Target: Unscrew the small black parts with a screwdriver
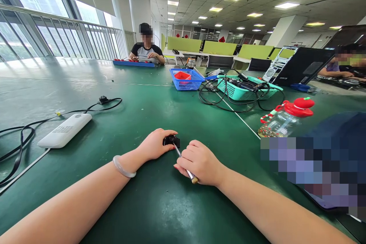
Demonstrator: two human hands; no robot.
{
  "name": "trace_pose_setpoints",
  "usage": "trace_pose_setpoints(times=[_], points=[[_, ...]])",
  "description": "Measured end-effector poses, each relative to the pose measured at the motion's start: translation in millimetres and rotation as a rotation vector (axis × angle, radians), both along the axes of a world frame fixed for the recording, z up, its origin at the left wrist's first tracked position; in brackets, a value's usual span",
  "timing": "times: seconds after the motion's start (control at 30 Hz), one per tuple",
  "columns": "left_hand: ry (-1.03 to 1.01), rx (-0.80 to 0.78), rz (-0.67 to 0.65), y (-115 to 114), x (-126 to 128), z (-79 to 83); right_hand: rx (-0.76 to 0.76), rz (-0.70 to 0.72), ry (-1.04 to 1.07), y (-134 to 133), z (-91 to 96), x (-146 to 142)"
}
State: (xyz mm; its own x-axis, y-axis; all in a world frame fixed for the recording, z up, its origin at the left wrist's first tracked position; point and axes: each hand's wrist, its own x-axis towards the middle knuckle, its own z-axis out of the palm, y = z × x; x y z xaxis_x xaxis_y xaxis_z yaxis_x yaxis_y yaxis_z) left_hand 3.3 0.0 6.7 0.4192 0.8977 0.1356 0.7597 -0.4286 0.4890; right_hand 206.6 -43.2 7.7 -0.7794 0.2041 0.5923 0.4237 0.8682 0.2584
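Inside the surface's [137,106] edges, a block [177,142] was pinched by the left hand [154,145], a tool [177,150] clenched by the right hand [201,163].

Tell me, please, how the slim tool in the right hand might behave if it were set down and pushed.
The slim tool is probably stiff, as its shaft looks straight and metallic. It may roll, since its handle looks rounded and the green table appears flat and glossy.

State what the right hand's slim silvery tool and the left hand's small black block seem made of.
Slim silvery tool: probably polished metal, given its bright glints. Small black block: perhaps plastic, by its straight dark edges; metal possible, finish unclear.
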Motion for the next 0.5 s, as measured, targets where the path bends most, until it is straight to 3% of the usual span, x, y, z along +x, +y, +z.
trace_pose_setpoints(times=[0.33, 0.5], points=[[-0.034, -0.007, 0.016, -1, 1, -0.6, -0.06, -0.02, 0.099, 4, -0.2, 2], [-0.063, -0.023, -0.007, -3, 1, 0.7, -0.316, -0.126, 0.337, 15, -3.4, 9]])
